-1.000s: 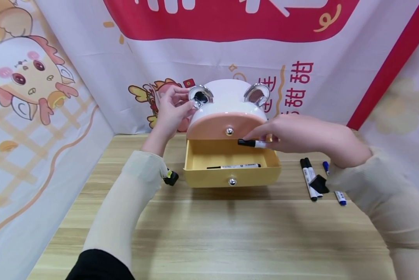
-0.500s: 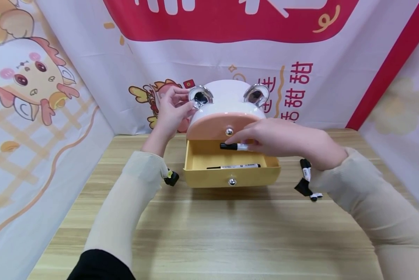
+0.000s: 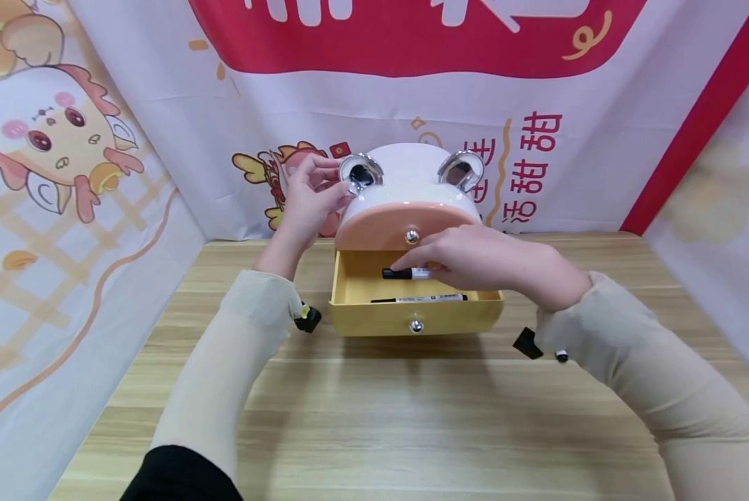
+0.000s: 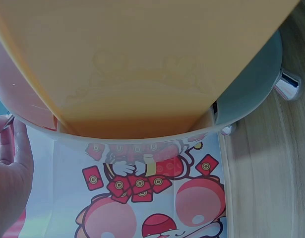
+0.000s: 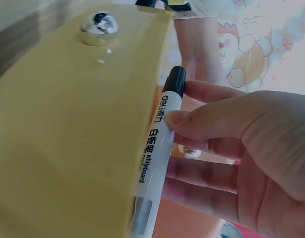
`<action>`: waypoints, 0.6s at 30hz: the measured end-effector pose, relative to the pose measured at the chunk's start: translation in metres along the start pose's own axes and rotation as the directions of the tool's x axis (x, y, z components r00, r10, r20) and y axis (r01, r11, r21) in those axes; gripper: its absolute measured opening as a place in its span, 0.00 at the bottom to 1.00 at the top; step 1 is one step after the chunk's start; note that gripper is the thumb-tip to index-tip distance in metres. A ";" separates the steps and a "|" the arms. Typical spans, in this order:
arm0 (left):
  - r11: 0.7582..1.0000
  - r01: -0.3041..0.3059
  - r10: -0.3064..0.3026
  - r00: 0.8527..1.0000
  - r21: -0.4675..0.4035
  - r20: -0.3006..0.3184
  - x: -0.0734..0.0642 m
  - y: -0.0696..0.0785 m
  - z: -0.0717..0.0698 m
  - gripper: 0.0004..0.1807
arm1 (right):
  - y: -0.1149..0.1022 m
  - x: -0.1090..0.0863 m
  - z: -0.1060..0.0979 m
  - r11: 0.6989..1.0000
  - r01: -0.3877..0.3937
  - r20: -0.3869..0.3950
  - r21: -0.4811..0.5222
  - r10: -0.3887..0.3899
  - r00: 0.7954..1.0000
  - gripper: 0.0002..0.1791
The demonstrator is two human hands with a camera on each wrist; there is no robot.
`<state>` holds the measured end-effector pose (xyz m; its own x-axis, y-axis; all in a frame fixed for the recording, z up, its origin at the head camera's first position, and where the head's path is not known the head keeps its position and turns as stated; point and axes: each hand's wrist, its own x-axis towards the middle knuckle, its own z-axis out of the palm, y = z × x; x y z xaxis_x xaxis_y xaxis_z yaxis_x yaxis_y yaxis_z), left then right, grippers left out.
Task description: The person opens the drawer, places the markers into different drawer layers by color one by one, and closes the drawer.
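Note:
A white storage box (image 3: 412, 167) with silver rimmed eyes stands on the table, its yellow drawer (image 3: 368, 321) pulled out. My left hand (image 3: 311, 195) pinches the box's left silver eye (image 3: 361, 174) between thumb and fingers. Over the drawer, my right hand (image 3: 477, 259) holds a black-capped whiteboard marker (image 3: 405, 273) roughly level. The right wrist view shows the thumb and fingers around this whiteboard marker (image 5: 159, 134), beside the drawer's front panel (image 5: 78, 129). A second marker (image 3: 430, 298) lies in the drawer, along its front wall.
Above the drawer is a shut peach drawer (image 3: 380, 226) with a silver knob. Right of the box, a marker end (image 3: 561, 355) shows beside my right sleeve, which hides what lies behind it. Printed cloth (image 3: 274, 104) hangs behind the box.
My right hand has moved left and slightly down with the whiteboard marker, further over the drawer. Its sleeve now covers the markers on the table. The left hand keeps its hold on the eye.

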<state>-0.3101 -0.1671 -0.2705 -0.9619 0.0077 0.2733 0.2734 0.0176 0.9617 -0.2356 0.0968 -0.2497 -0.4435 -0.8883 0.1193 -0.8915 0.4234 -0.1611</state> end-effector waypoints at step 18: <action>1.000 -0.005 0.005 1.000 0.010 -0.002 -0.002 0.001 0.001 0.17 | 0.013 0.009 0.028 0.999 -0.020 0.049 -0.032 0.021 0.999 0.24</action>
<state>-0.3084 -0.1659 -0.2702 -0.9606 0.0058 0.2780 0.2780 0.0271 0.9602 -0.2482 0.0895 -0.2783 -0.4573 -0.8867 0.0680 -0.8851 0.4464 -0.1315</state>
